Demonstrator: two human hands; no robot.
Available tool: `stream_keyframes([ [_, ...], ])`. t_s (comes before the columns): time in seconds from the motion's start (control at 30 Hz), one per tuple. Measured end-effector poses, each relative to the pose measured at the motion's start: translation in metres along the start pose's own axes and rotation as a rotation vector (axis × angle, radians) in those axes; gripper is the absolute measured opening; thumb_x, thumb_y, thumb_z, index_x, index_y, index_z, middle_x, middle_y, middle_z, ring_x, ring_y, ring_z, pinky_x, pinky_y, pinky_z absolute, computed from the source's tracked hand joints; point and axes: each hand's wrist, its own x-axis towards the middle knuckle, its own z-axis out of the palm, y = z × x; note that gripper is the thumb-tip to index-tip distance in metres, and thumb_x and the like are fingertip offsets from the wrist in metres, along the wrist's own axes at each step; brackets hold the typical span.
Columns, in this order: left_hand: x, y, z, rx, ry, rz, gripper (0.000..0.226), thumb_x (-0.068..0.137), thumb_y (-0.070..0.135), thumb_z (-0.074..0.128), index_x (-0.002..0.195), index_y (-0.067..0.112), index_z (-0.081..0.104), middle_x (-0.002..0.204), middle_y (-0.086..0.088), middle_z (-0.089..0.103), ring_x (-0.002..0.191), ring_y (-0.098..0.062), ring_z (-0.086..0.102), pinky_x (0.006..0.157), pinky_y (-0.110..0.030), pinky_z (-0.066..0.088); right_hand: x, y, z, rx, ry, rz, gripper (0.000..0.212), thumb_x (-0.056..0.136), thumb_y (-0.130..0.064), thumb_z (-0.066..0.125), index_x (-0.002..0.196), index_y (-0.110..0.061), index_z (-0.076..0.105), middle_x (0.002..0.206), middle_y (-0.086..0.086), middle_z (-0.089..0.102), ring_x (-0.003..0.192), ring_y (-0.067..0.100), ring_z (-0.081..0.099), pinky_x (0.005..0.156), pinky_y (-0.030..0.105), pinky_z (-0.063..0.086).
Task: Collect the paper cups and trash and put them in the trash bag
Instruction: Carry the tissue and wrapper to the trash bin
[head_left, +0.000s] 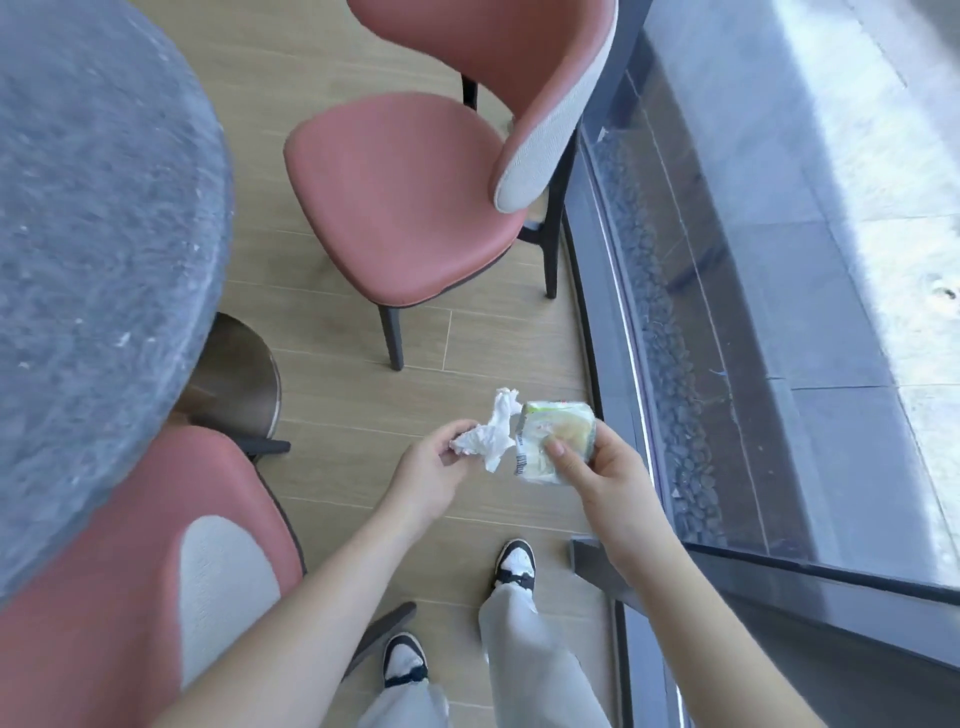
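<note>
My left hand (431, 470) pinches a crumpled white tissue (493, 434) over the wooden floor, just left of centre. Right beside it, my right hand (602, 475) grips a clear plastic food wrapper (550, 439) with a pale bun-like item inside; my thumb presses on its front. The tissue and the wrapper almost touch. No paper cup and no trash bag show in this view.
A round grey stone table (98, 249) fills the left side. One pink chair (410, 197) stands ahead, another pink chair (130, 571) at the lower left. A glass wall with a dark frame (613, 364) runs along the right. My feet stand on the wooden floor (337, 364).
</note>
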Motion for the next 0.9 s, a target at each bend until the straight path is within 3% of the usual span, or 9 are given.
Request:
stream_keyframes([
  [0.07,-0.032,0.028,-0.009,-0.032,0.009,0.043,0.035,0.094,-0.002,0.064,0.109,0.029,0.068,0.092,0.011,0.075,0.077,0.003,0.066,0.082,-0.020,0.051,-0.024,-0.024,0.008,-0.017,0.008,-0.015,0.010,0.096,-0.024,0.067,0.104,-0.025,0.072,0.100,0.004,0.076,0.090,0.012,0.068,0.083,0.030,0.052],
  [0.2,-0.104,0.073,-0.029,-0.058,0.025,0.084,0.021,0.088,0.016,0.067,0.101,0.031,0.071,0.088,0.009,0.075,0.078,-0.007,0.064,0.083,-0.032,0.050,-0.071,-0.076,0.020,-0.011,0.018,-0.072,0.012,0.097,-0.025,0.065,0.104,-0.031,0.073,0.101,-0.003,0.077,0.092,0.009,0.070,0.077,0.017,0.051],
  [0.33,-0.172,0.101,-0.050,-0.057,0.007,0.141,0.023,0.072,0.035,0.061,0.093,0.039,0.069,0.080,0.017,0.072,0.072,-0.001,0.064,0.073,-0.019,0.047,-0.112,-0.118,0.039,-0.042,-0.024,-0.120,0.011,0.097,-0.026,0.065,0.104,-0.030,0.072,0.101,0.002,0.077,0.096,0.022,0.071,0.087,0.036,0.054],
  [0.5,-0.235,0.109,-0.068,-0.041,0.016,0.200,0.027,0.088,0.007,0.057,0.100,0.029,0.067,0.085,0.011,0.070,0.079,-0.011,0.059,0.079,-0.032,0.044,-0.163,-0.143,0.071,-0.056,-0.015,-0.186,0.007,0.096,-0.029,0.065,0.097,-0.030,0.072,0.095,0.012,0.073,0.081,0.013,0.063,0.081,0.035,0.050],
  [0.6,-0.269,0.103,-0.080,-0.017,0.015,0.247,0.041,0.084,0.011,0.050,0.103,0.043,0.068,0.092,0.014,0.075,0.080,-0.007,0.061,0.075,-0.023,0.045,-0.190,-0.146,0.085,-0.057,-0.039,-0.210,0.009,0.096,-0.029,0.065,0.099,-0.033,0.072,0.095,0.005,0.075,0.086,0.012,0.068,0.084,0.035,0.054],
  [0.67,-0.285,0.091,-0.089,0.019,0.015,0.231,0.050,0.084,0.010,0.045,0.104,0.051,0.068,0.093,0.008,0.075,0.072,-0.017,0.054,0.064,-0.027,0.040,-0.205,-0.145,0.090,-0.071,-0.070,-0.219,0.009,0.096,-0.029,0.065,0.100,-0.032,0.073,0.094,0.000,0.076,0.087,0.012,0.069,0.086,0.035,0.054],
  [0.73,-0.299,0.081,-0.095,-0.014,0.049,0.205,0.049,0.089,0.006,0.044,0.104,0.045,0.068,0.087,0.004,0.072,0.071,-0.020,0.045,0.062,-0.029,0.033,-0.218,-0.145,0.093,-0.063,-0.084,-0.226,0.010,0.097,-0.027,0.065,0.101,-0.031,0.073,0.096,0.001,0.076,0.091,0.018,0.070,0.088,0.036,0.054],
  [0.83,-0.320,0.078,-0.097,-0.168,0.087,0.157,0.042,0.093,-0.004,0.043,0.104,0.027,0.069,0.084,0.004,0.072,0.078,-0.016,0.055,0.066,-0.019,0.040,-0.234,-0.148,0.095,-0.046,-0.110,-0.219,0.012,0.098,-0.024,0.064,0.104,-0.028,0.074,0.101,0.002,0.077,0.100,0.023,0.071,0.090,0.034,0.057],
  [0.9,-0.330,0.079,-0.096,-0.280,0.134,0.132,0.039,0.092,-0.008,0.039,0.101,0.016,0.068,0.089,-0.007,0.068,0.087,-0.020,0.056,0.071,-0.022,0.042,-0.243,-0.151,0.097,-0.052,-0.148,-0.221,0.013,0.098,-0.023,0.063,0.106,-0.026,0.073,0.100,0.000,0.077,0.098,0.019,0.071,0.091,0.033,0.057],
])
